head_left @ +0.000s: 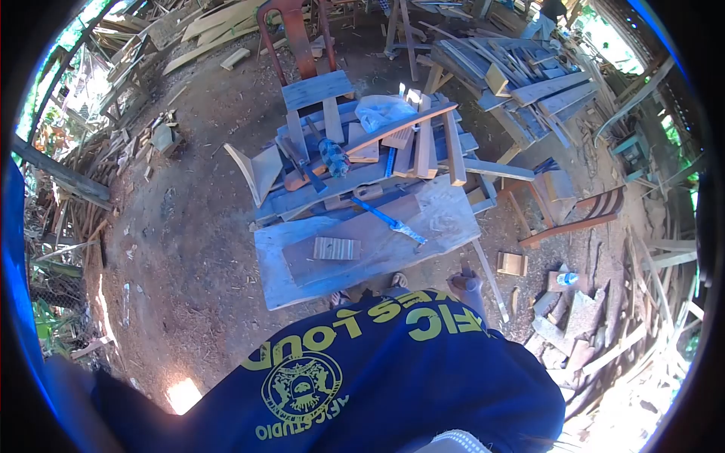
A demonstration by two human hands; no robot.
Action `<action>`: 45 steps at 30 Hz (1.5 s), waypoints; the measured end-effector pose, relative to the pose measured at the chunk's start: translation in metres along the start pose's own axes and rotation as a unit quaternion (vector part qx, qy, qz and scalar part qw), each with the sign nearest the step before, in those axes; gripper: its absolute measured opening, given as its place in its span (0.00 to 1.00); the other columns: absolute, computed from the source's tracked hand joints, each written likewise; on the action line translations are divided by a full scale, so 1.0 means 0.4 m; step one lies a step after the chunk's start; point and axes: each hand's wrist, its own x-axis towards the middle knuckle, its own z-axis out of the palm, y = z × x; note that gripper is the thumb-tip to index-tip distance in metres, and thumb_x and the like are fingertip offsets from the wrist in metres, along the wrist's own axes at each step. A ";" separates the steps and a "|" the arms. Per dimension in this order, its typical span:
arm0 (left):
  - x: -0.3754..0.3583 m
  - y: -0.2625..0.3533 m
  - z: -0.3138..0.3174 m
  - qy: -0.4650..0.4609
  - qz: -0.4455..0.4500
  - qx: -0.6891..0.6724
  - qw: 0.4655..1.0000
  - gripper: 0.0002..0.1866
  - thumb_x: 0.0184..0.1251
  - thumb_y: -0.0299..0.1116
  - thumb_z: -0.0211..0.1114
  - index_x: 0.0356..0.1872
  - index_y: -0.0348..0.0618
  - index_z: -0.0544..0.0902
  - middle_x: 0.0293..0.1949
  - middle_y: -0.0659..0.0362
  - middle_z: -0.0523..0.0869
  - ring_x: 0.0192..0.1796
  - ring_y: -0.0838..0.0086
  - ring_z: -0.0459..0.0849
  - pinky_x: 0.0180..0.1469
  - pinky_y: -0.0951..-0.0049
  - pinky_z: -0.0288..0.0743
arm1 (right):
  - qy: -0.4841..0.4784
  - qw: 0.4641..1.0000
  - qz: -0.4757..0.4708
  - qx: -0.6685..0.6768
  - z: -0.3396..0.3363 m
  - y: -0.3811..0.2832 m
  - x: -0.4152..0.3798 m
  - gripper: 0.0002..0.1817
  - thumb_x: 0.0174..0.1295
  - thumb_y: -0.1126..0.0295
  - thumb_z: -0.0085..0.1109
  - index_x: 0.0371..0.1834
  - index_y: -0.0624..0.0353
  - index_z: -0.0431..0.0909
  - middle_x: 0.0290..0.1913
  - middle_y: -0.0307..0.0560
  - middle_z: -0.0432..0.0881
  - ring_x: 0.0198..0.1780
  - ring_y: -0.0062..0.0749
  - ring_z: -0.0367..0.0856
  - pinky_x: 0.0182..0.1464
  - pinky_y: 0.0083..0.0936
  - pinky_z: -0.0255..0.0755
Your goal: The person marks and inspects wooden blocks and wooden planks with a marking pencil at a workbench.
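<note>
My right hand (pixel 466 285) hangs low beside the front right corner of the workbench (pixel 276 283), its fingers loosely apart with no object visible in them. Close by, a long thin wooden strip (pixel 491 281) leans down from the bench edge; I cannot make out contact with it. A blurred left forearm (pixel 72 389) rises at the lower left edge, and my left hand lies outside the picture. On the bench top are a striped wooden block (pixel 337 248), a wide board (pixel 302 264) and a blue tool (pixel 389 221) with a pale wrapped end.
Behind the bench top lie stacked wood pieces (pixel 457 155), a power tool (pixel 333 157) and a plastic bag (pixel 381 113). A reddish chair frame (pixel 298 38) stands beyond. Plank piles (pixel 536 83) fill the back right. Wood scraps and a bottle (pixel 566 278) lie right.
</note>
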 end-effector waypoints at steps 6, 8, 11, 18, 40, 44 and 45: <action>-0.065 0.027 0.018 0.067 -0.101 -0.019 0.992 0.18 0.65 0.39 0.63 0.53 0.42 0.77 0.60 0.54 0.74 0.55 0.62 0.80 0.54 0.51 0.74 | 0.018 1.000 -0.006 0.002 0.052 -0.080 -0.023 0.27 0.70 0.48 0.29 0.34 0.48 0.81 0.17 0.38 0.65 0.19 0.33 0.65 0.31 0.35 0.67; -0.085 0.035 0.017 0.090 -0.136 -0.018 0.986 0.18 0.65 0.39 0.63 0.52 0.42 0.77 0.59 0.54 0.75 0.55 0.63 0.80 0.54 0.52 0.74 | 0.011 1.000 -0.019 -0.016 0.062 -0.129 0.012 0.27 0.70 0.48 0.30 0.32 0.49 0.80 0.17 0.38 0.65 0.19 0.32 0.66 0.30 0.34 0.66; -0.117 0.041 0.023 0.123 -0.186 -0.024 0.975 0.17 0.66 0.39 0.62 0.52 0.42 0.77 0.58 0.54 0.75 0.54 0.64 0.80 0.54 0.53 0.74 | -0.016 0.997 -0.051 -0.063 0.045 -0.182 0.041 0.25 0.68 0.47 0.33 0.29 0.50 0.77 0.19 0.38 0.67 0.20 0.31 0.68 0.23 0.32 0.63; -0.187 0.002 0.065 0.196 -0.285 -0.052 0.937 0.16 0.66 0.38 0.61 0.51 0.42 0.77 0.56 0.54 0.76 0.54 0.65 0.80 0.54 0.55 0.74 | 0.087 0.983 -0.063 -0.147 -0.077 -0.260 0.066 0.22 0.67 0.48 0.38 0.31 0.51 0.76 0.21 0.37 0.68 0.21 0.30 0.67 0.26 0.33 0.64; -0.258 -0.109 0.148 0.364 -0.539 -0.053 0.758 0.12 0.69 0.36 0.57 0.47 0.41 0.77 0.50 0.53 0.80 0.52 0.70 0.80 0.53 0.61 0.73 | 0.009 0.960 -0.024 -0.280 -0.021 -0.222 -0.002 0.19 0.65 0.54 0.49 0.36 0.63 0.70 0.22 0.46 0.72 0.19 0.35 0.72 0.23 0.32 0.71; -0.247 -0.098 0.197 0.397 -0.586 -0.049 0.705 0.11 0.70 0.36 0.57 0.46 0.41 0.77 0.49 0.53 0.80 0.52 0.71 0.80 0.53 0.62 0.73 | -0.042 0.993 0.024 -0.104 -0.048 -0.126 -0.024 0.20 0.67 0.52 0.44 0.37 0.60 0.68 0.28 0.49 0.73 0.24 0.34 0.73 0.27 0.30 0.71; -0.244 -0.102 0.203 0.404 -0.597 -0.048 0.691 0.11 0.70 0.36 0.56 0.46 0.41 0.77 0.49 0.53 0.81 0.52 0.71 0.80 0.53 0.62 0.73 | -0.036 0.997 0.039 -0.060 -0.052 -0.104 -0.015 0.20 0.68 0.51 0.44 0.38 0.60 0.68 0.29 0.49 0.73 0.25 0.33 0.73 0.27 0.29 0.71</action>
